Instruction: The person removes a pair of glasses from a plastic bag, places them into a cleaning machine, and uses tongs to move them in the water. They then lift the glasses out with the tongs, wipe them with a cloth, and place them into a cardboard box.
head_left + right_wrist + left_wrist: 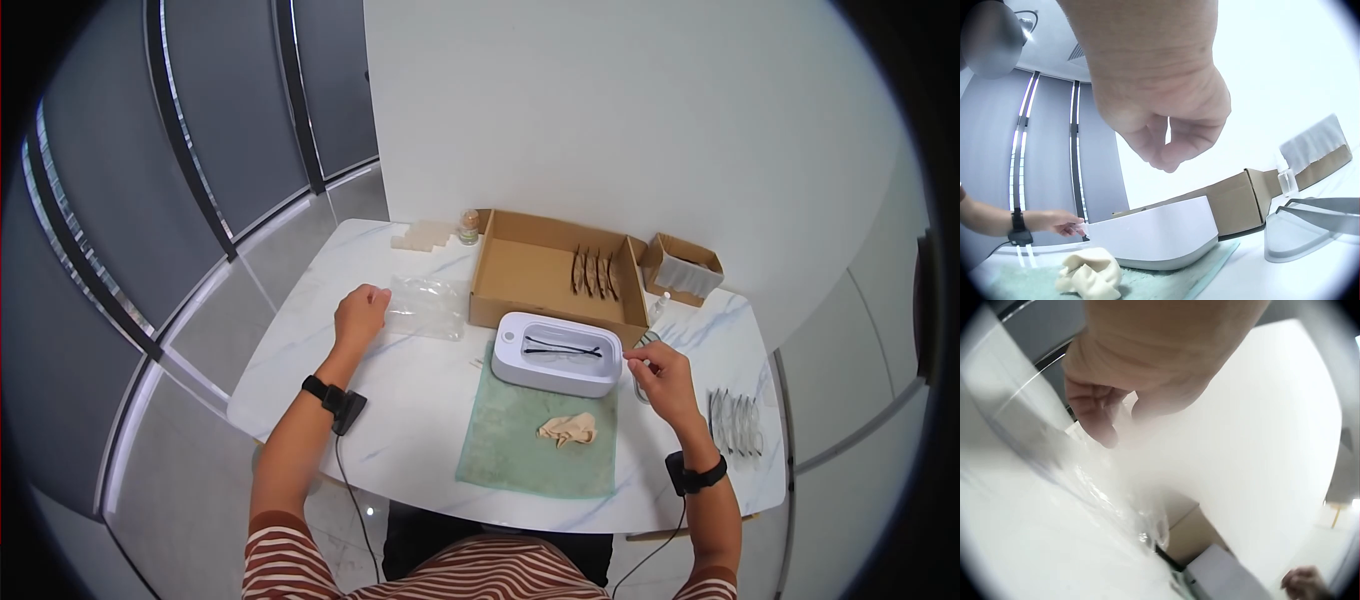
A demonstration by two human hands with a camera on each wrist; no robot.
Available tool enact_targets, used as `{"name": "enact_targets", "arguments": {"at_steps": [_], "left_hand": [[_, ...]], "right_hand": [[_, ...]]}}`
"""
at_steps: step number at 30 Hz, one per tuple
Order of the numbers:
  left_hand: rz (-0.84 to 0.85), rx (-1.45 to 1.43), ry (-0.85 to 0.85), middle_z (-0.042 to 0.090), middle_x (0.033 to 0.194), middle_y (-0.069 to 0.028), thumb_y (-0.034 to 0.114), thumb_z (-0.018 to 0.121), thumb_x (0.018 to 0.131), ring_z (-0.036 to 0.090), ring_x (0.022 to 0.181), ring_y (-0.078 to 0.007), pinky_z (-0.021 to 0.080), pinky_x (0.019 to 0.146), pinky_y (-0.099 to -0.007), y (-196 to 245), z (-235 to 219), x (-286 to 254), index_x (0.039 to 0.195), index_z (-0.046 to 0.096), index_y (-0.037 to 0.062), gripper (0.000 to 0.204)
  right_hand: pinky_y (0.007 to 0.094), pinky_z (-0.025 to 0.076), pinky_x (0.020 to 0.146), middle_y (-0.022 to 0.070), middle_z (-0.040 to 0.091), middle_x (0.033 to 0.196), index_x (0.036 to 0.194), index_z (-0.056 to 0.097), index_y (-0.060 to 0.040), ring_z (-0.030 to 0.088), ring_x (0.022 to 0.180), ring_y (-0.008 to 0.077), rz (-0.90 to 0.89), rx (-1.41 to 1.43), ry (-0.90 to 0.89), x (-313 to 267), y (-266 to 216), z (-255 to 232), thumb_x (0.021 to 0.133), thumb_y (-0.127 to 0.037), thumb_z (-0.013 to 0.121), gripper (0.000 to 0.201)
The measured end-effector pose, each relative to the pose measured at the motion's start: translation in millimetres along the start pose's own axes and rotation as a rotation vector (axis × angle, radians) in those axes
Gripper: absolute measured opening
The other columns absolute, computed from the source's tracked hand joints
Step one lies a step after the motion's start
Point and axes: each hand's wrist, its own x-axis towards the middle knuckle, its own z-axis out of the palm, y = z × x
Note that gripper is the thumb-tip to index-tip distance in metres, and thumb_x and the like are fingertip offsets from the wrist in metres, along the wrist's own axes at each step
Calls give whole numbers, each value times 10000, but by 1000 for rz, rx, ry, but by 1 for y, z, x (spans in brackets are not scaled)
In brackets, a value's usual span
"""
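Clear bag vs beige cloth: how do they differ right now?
The bag is see-through; the cloth is opaque beige. The bag is spread fairly flat, while the cloth is bunched up. The left hand pinches the bag at one end; the cloth lies untouched on the green mat. Shared: both the bag and the cloth look soft and flexible.

A top [520,572] in rust-brown and white stripes fills the bottom centre, its sleeve [285,560] at lower left hemmed in plain brown. Black trousers [408,548]. Both wrists carry black straps [315,387] with boxy black cameras [348,412] and thin dark cables [354,490].
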Motion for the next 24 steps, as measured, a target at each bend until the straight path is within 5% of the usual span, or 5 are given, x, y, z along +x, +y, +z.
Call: {"name": "enact_targets", "arguments": {"at_steps": [1, 5, 14, 19, 24], "left_hand": [[257, 440, 171, 701, 939, -132, 230, 653, 950, 694, 850, -299, 563, 736, -395, 1, 0, -2, 1105, 671, 26, 256], [399, 437, 369, 669, 981, -158, 204, 678, 921, 666, 905, -378, 538, 791, -451, 11, -12, -18, 1079, 690, 36, 231], [488, 538, -196, 630, 1056, -152, 140, 716, 872, 671, 825, -327, 549, 785, -436, 13, 11, -73, 1167, 677, 80, 303], [495, 551, -139, 581, 1103, -183, 116, 717, 856, 660, 875, -403, 551, 803, -476, 22, 19, -69, 1268, 629, 100, 422], [587, 583, -161, 601, 1057, -142, 83, 707, 854, 664, 852, -369, 553, 787, -445, 13, 30, -47, 1143, 681, 94, 290]], "right_hand": [[299, 464, 610, 76, 639, 789, 979, 763, -33, 532, 630, 170, 1, -1, -1, 0, 0, -2, 869, -46, 715, 120], [286, 451, 597, 63, 646, 786, 971, 757, -23, 515, 631, 135, 45, 40, 26, -4, 7, -12, 874, -42, 716, 107], [271, 443, 588, 57, 651, 780, 976, 758, -25, 516, 622, 119, 42, -6, 88, -20, 13, -45, 889, -52, 708, 104], [245, 441, 533, 41, 642, 772, 981, 754, -5, 548, 574, 82, 40, -64, 107, -34, 18, -68, 922, -71, 685, 113], [242, 444, 533, 41, 653, 775, 982, 754, -5, 547, 573, 81, 82, -75, 112, -46, 16, -77, 919, -68, 687, 112]]}}
